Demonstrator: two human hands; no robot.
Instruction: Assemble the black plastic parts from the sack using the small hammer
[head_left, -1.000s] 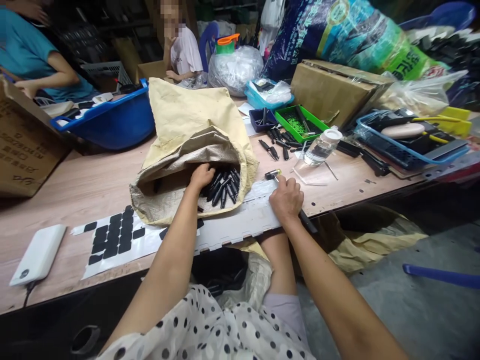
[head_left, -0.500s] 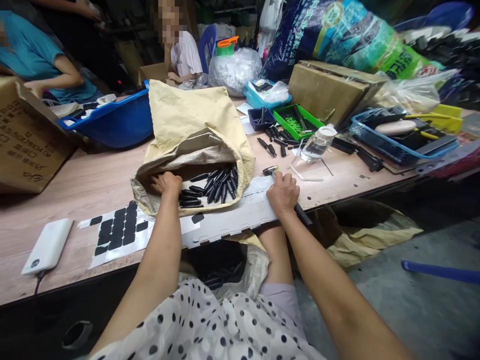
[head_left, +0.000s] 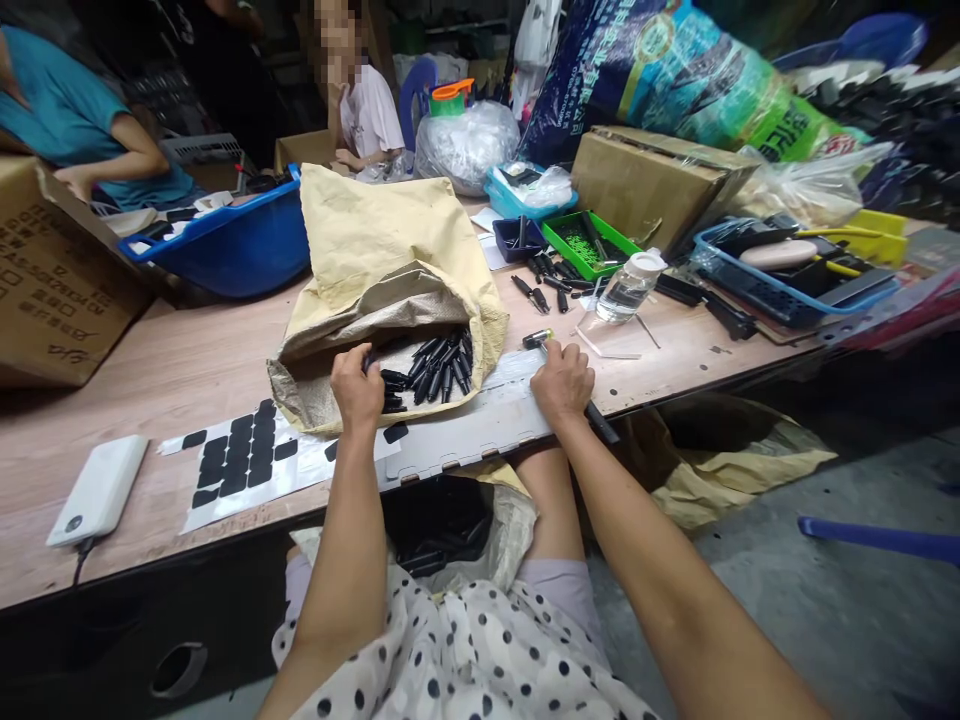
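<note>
My left hand (head_left: 357, 388) is at the mouth of a yellow-brown woven sack (head_left: 397, 220) lying on the table. Its fingers are closed around a dark piece, of which only a black end shows by the thumb; it resembles the black tapered parts (head_left: 439, 365) heaped inside the sack. My right hand (head_left: 561, 388) grips a small hammer (head_left: 602, 424) by its black handle, the head pointing away from me. Under that hand lies a grey-white board (head_left: 465, 432) along the table edge. A sheet of black stickers (head_left: 238, 450) lies left of the sack.
A white power bank (head_left: 101, 490) with a cable lies left. Behind stand a blue basin (head_left: 225, 250), a green tray (head_left: 589, 240), a clear jar (head_left: 631, 288) and a blue basket (head_left: 787, 290). An open sack (head_left: 510, 520) hangs below the table edge. Two people sit across.
My left hand has moved right and slightly toward me, from the sack's left inside to beside the black parts, now with a dark piece in it. My right hand stays almost in place.
</note>
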